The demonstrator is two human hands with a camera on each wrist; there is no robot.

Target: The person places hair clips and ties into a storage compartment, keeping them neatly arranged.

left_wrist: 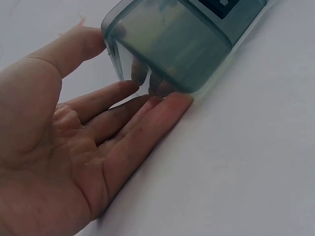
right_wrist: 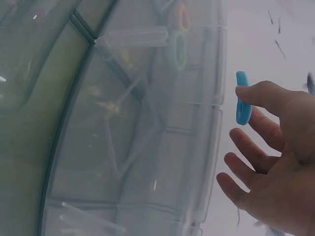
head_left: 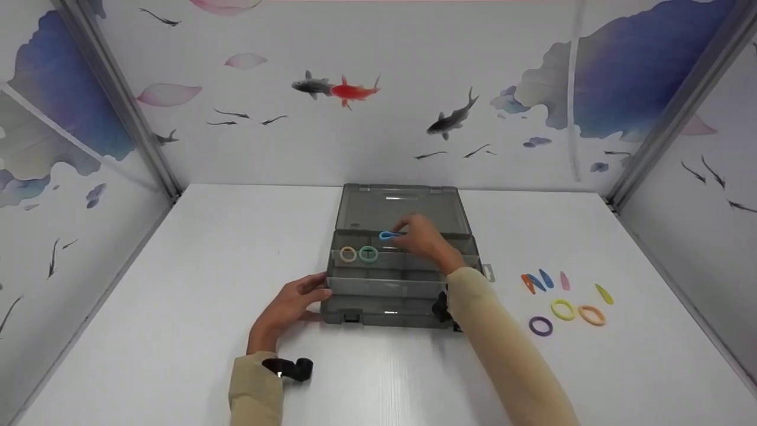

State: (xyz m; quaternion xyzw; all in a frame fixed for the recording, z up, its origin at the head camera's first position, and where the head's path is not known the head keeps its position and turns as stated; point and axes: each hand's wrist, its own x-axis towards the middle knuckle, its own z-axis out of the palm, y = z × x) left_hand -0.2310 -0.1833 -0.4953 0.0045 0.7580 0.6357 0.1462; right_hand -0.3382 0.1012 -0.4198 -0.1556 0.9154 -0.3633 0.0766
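Note:
In the head view my right hand (head_left: 423, 239) pinches a blue hair tie (head_left: 395, 235) above the back rows of a grey see-through compartment box (head_left: 355, 303). The right wrist view shows the blue hair tie (right_wrist: 242, 113) edge-on between thumb and forefinger, the other fingers spread. An orange hair tie (head_left: 341, 255) and a green hair tie (head_left: 361, 254) are in the box's back left part. Against the box's left side rests my left hand (head_left: 290, 307). Its thumb touches the upper edge and its extended fingertips (left_wrist: 179, 101) touch the lower wall.
The box's lid (head_left: 402, 210) lies folded back towards the rear wall. Right of the box are several snap clips, among them a pink clip (head_left: 565, 280), a green clip (head_left: 604, 293), and a yellow hair tie (head_left: 553, 307), an orange one and a purple hair tie (head_left: 531, 326).

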